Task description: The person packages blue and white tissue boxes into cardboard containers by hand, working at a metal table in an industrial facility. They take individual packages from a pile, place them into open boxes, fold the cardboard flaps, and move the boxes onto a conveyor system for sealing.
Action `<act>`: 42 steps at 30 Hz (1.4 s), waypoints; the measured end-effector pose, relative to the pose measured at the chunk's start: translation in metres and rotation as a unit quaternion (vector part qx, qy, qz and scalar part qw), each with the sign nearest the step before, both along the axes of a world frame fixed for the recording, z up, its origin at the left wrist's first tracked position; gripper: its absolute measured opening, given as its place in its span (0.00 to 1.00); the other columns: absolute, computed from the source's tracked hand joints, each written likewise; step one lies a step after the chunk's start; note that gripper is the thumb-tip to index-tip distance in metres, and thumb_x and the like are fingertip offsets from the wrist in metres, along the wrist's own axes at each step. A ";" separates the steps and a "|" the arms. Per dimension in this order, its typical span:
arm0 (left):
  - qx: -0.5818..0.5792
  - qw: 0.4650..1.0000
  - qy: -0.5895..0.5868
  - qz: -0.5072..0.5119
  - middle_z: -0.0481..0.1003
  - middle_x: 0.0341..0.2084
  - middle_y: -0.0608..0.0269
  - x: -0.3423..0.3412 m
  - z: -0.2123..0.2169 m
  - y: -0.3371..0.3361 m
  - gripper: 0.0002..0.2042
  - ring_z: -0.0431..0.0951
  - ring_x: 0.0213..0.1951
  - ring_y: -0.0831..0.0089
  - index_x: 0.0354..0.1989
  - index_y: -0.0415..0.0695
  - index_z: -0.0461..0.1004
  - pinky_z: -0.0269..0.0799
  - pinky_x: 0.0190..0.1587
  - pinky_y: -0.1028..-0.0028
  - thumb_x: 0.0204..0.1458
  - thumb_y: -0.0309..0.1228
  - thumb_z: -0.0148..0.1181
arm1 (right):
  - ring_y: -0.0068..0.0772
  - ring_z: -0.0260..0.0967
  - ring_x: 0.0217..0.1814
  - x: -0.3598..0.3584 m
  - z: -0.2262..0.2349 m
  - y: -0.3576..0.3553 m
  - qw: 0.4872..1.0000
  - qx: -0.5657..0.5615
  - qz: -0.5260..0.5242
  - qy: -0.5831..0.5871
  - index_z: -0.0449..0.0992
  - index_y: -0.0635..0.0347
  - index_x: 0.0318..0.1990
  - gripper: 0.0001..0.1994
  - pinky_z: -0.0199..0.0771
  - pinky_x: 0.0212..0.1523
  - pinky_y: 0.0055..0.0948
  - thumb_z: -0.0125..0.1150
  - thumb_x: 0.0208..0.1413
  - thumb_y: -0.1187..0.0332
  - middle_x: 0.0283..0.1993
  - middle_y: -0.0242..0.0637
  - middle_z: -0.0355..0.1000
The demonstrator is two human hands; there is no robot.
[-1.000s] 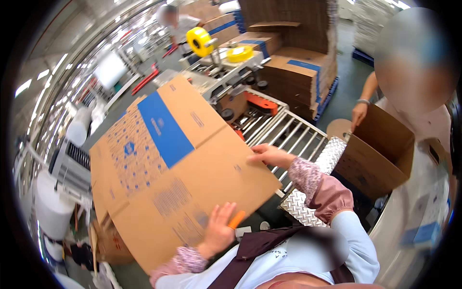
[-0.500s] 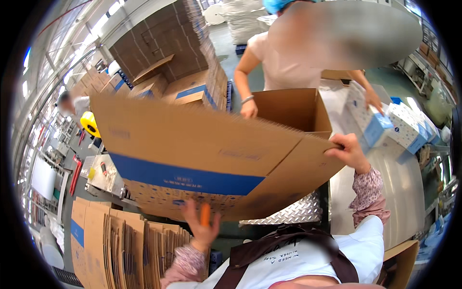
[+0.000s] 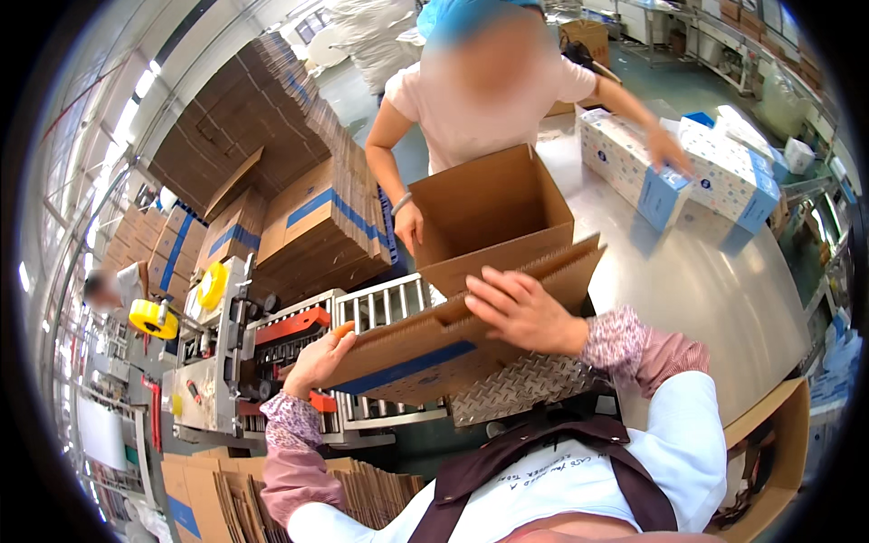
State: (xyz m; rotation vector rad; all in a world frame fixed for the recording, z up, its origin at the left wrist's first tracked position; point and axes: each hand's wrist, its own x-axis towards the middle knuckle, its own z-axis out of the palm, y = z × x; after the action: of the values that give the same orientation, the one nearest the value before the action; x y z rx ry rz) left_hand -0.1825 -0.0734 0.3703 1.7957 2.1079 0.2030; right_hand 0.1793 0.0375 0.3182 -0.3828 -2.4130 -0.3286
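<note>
I hold a flattened brown cardboard box (image 3: 425,357) with a blue stripe, seen almost edge-on over the roller conveyor (image 3: 385,308). My left hand (image 3: 317,357) grips its left end. My right hand (image 3: 516,308) presses on its upper face near the right end. Just beyond it stands an open brown carton (image 3: 493,213), held at its left wall by the hand of a person in a pink shirt (image 3: 471,109) facing me.
Blue-and-white product boxes (image 3: 688,172) lie on the steel table (image 3: 724,299) at right, where that person's other hand reaches. A tape sealing machine (image 3: 217,353) with yellow rolls stands at left. Stacks of flat cartons (image 3: 290,208) rise behind; more flat cartons (image 3: 272,493) lean below.
The flat box has swung from a broad face-on view to lying low and nearly edge-on. My view has turned right, toward the person and the open carton.
</note>
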 end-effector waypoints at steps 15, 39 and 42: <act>0.091 0.956 0.268 0.080 0.74 0.20 0.45 -0.023 -0.011 -0.034 0.12 0.77 0.27 0.50 0.24 0.36 0.74 0.73 0.32 0.58 0.50 0.31 0.48 | 0.34 0.62 0.22 -0.114 -0.068 -0.047 0.873 -0.275 0.402 -0.032 0.72 0.54 0.15 0.18 0.58 0.34 0.33 0.53 0.55 0.57 0.16 0.31 0.66; 0.416 0.820 0.093 -0.383 0.70 0.49 0.61 0.044 -0.099 -0.036 0.19 0.68 0.45 0.65 0.42 0.47 0.75 0.62 0.45 0.67 0.42 0.41 0.65 | 0.49 0.68 0.45 -0.104 -0.061 -0.043 0.991 -0.101 -0.057 0.060 0.73 0.71 0.34 0.20 0.68 0.48 0.40 0.51 0.54 0.56 0.38 0.55 0.70; 0.517 0.837 -0.102 -0.149 0.72 0.36 0.58 0.040 -0.062 0.014 0.14 0.70 0.36 0.61 0.41 0.39 0.74 0.64 0.41 0.67 0.47 0.32 0.59 | 0.51 0.58 0.61 -0.060 -0.086 -0.030 0.979 -0.195 -0.062 -0.004 0.68 0.70 0.49 0.22 0.54 0.62 0.43 0.52 0.55 0.59 0.56 0.56 0.62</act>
State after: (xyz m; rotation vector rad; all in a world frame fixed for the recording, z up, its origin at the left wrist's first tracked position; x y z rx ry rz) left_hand -0.1422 -0.0599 0.3079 2.4337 1.5831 1.6131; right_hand 0.1195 0.0076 0.2326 -0.7078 -2.4634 0.0957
